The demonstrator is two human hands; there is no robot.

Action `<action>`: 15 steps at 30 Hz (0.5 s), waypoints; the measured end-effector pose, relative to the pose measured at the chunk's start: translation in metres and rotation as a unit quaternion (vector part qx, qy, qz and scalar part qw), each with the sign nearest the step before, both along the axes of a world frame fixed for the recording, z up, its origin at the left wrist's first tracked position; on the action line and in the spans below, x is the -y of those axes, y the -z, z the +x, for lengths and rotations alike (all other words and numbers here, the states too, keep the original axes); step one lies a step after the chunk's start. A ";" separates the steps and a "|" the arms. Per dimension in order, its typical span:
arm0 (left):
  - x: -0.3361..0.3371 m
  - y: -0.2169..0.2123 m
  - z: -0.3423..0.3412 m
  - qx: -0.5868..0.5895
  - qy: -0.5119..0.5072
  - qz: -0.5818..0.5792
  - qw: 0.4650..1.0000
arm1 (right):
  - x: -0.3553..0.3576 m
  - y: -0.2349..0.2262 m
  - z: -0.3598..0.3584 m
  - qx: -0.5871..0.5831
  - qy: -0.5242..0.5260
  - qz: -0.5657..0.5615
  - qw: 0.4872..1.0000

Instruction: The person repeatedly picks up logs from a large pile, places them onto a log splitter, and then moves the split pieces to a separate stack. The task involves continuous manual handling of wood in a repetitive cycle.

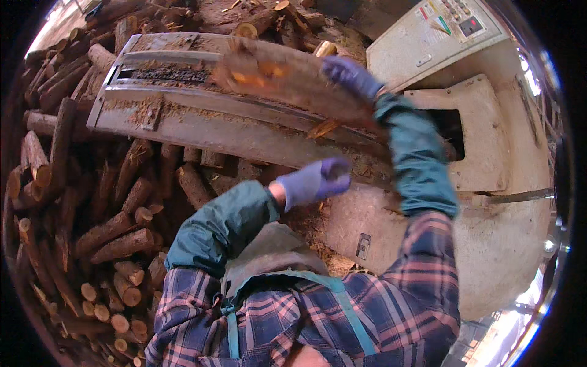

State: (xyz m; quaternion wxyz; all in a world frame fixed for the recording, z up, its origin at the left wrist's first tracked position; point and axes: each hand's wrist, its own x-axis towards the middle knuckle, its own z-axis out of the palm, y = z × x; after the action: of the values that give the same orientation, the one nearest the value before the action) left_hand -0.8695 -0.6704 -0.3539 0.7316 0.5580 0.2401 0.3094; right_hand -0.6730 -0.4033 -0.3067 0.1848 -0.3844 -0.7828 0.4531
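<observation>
A thick log, smeared by motion, lies along the metal trough in front of me. Over its far upper edge, toward the right end, lies my right hand in a purple glove, gripping it. My left hand, gloved alike, hovers just on the near side of the trough. Its fingers curve loosely with a gap to the thumb, and I see nothing in it. Both forearms wear green sleeve covers. A loose wood splinter sits in the trough below the log.
At the trough's right end stands a pale machine housing with a dark opening. A control box with buttons is behind it. Cut logs are heaped on the left, and more logs lie beyond the trough. Bark crumbs cover the trough.
</observation>
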 end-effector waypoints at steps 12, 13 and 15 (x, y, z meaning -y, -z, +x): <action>0.180 0.129 -0.087 -0.271 0.007 -0.128 0.954 | 0.057 -0.007 0.024 -0.030 0.312 0.233 0.921; 0.177 0.115 -0.106 -0.307 0.002 -0.119 0.944 | 0.078 -0.005 -0.014 -0.055 0.306 0.276 0.910; 0.186 0.145 -0.135 -0.209 -0.093 -0.077 0.971 | 0.138 -0.039 -0.098 -0.070 0.237 0.351 0.903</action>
State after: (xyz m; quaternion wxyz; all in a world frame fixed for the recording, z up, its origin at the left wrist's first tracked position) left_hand -1.0042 -0.8559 -0.4987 0.6743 0.5273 0.4613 0.2333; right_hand -0.7710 -0.5410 -0.2675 0.4637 -0.4361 -0.7622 0.1176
